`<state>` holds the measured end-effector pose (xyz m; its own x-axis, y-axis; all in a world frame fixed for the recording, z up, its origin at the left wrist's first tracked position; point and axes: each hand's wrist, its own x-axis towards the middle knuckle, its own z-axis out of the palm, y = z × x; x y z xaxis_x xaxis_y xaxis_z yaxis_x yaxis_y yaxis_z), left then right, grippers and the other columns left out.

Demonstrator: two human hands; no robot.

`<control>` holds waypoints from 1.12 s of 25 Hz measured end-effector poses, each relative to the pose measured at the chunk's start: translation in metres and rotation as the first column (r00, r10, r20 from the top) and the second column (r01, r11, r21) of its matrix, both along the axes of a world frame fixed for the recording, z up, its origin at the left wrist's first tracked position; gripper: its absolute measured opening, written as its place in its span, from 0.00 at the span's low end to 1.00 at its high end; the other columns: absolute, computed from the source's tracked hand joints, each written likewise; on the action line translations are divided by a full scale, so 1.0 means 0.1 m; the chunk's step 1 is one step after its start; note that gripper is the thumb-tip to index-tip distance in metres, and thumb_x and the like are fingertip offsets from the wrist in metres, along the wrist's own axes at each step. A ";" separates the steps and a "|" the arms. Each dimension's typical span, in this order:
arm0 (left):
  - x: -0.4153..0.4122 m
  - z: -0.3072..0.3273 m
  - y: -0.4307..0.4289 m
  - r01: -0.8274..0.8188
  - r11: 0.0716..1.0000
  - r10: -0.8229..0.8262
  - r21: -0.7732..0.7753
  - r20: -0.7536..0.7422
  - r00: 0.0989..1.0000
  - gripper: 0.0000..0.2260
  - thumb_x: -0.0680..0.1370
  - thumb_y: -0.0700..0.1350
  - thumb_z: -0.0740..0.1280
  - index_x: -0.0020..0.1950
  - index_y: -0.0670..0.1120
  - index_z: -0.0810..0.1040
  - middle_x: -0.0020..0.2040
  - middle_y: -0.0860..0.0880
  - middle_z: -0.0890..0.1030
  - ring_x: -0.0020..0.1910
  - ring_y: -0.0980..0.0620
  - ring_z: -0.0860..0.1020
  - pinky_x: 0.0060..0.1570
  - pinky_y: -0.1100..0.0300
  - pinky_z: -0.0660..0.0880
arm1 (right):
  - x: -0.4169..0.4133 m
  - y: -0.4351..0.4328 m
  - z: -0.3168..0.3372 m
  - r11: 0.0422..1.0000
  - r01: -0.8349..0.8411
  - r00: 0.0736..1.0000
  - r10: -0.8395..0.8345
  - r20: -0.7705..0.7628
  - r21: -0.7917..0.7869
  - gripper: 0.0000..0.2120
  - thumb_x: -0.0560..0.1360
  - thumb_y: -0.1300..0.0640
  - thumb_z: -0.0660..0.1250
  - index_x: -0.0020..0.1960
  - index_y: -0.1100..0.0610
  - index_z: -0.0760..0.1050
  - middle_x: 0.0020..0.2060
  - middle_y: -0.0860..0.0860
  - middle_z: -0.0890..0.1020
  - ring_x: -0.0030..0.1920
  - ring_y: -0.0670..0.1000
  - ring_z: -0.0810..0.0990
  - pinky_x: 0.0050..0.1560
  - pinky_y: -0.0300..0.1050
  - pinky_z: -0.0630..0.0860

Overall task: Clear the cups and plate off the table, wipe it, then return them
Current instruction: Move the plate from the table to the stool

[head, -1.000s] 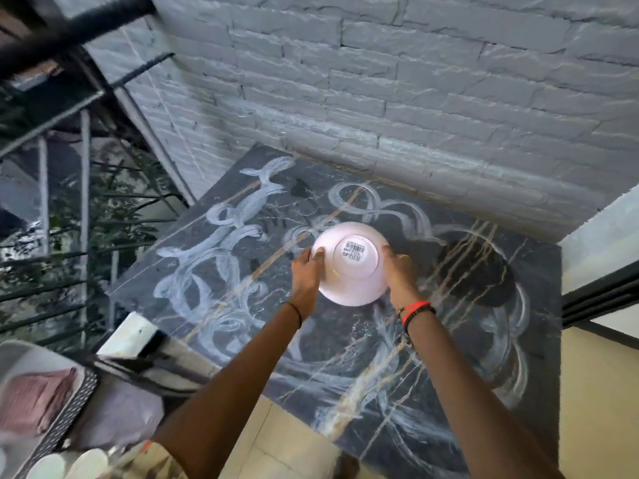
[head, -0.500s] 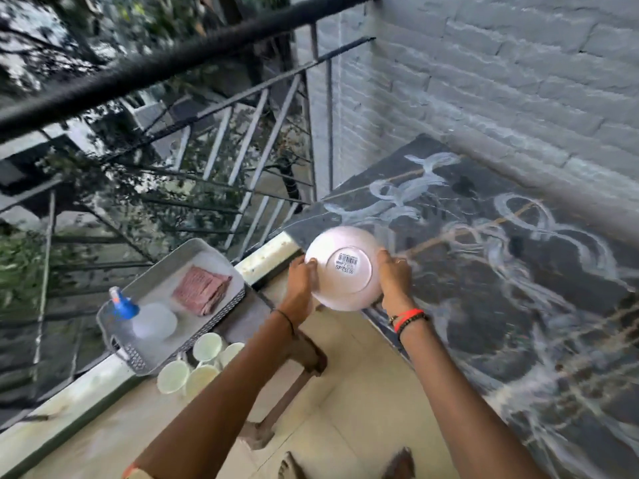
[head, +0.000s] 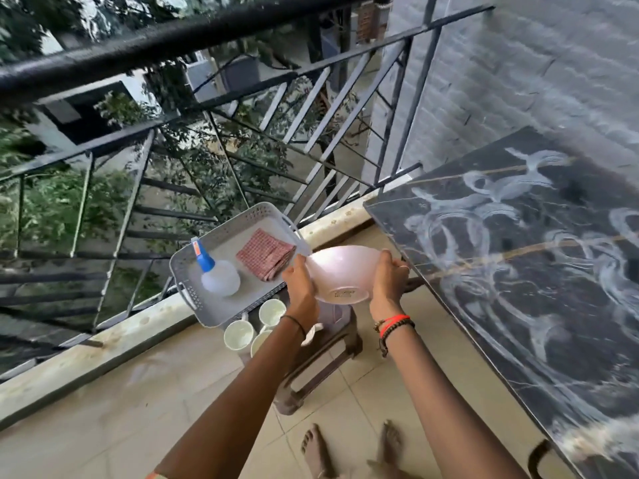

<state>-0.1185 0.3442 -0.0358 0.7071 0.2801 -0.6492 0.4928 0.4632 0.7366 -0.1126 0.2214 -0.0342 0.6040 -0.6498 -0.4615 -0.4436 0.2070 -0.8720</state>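
I hold a white plate (head: 342,273) by its two sides, tilted so its underside and sticker face me. My left hand (head: 300,286) grips the left rim and my right hand (head: 389,280) the right rim. The plate hangs over a brown stool (head: 333,344), left of the dark marble table (head: 518,271). Three white cups (head: 256,324) stand on the stool just below my left wrist. A grey tray (head: 207,243) beside them holds a folded red checked cloth (head: 265,254) and a spray bottle (head: 216,274) with a blue top.
A black metal railing (head: 193,108) runs behind the tray, with a low concrete kerb (head: 103,340) below it. A grey brick wall (head: 518,74) backs the table. My bare feet (head: 349,451) stand on the tiled floor.
I have turned left, carrying the plate off the table to above the stool. The plate has tipped from facing me flat to lying nearly level.
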 end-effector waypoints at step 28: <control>0.30 -1.20 0.31 0.563 0.551 -0.523 0.616 -0.272 0.808 0.25 0.75 0.28 0.54 0.72 0.38 0.64 0.72 0.38 0.64 0.72 0.40 0.64 0.71 0.52 0.60 | 0.16 -0.22 -1.54 0.821 -0.414 0.872 0.482 -0.088 0.392 0.19 0.80 0.65 0.58 0.69 0.59 0.67 0.61 0.57 0.75 0.57 0.57 0.74 0.46 0.52 0.76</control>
